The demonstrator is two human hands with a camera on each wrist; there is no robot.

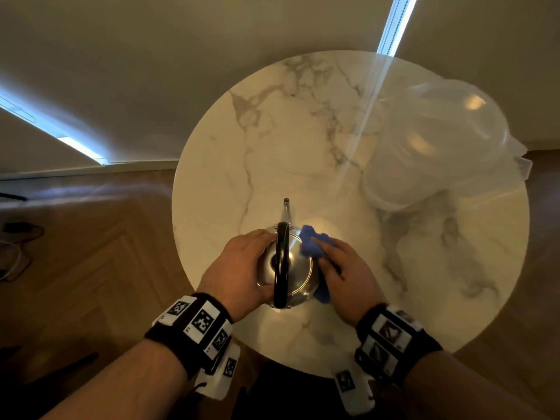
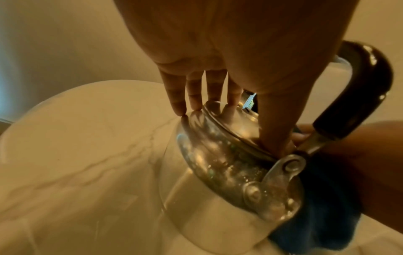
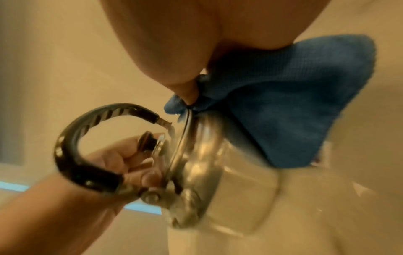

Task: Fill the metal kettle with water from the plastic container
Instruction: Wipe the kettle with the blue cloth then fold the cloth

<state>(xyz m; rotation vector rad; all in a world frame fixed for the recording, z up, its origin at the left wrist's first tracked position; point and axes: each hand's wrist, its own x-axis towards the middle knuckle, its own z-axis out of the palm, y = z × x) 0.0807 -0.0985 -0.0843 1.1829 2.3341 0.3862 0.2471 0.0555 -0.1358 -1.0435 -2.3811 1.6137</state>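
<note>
The metal kettle (image 1: 295,268) stands upright near the front edge of the round marble table (image 1: 272,131), lid on, black handle (image 1: 281,262) arching over it, spout pointing away. My left hand (image 1: 239,268) grips it from the left, fingertips (image 2: 194,103) on its shoulder and thumb at the lid rim. On the kettle's right side my right hand (image 1: 342,268) holds a bunched blue cloth (image 1: 309,245) against the metal, thumb pinching the fabric (image 3: 294,103). The clear plastic container (image 1: 439,140) sits at the table's far right, lid on, apart from both hands.
Bare marble lies between the kettle and the container. Beyond the table edge is herringbone wood floor (image 1: 91,253). Cables (image 1: 15,247) lie on the floor at far left. A pale wall runs behind the table.
</note>
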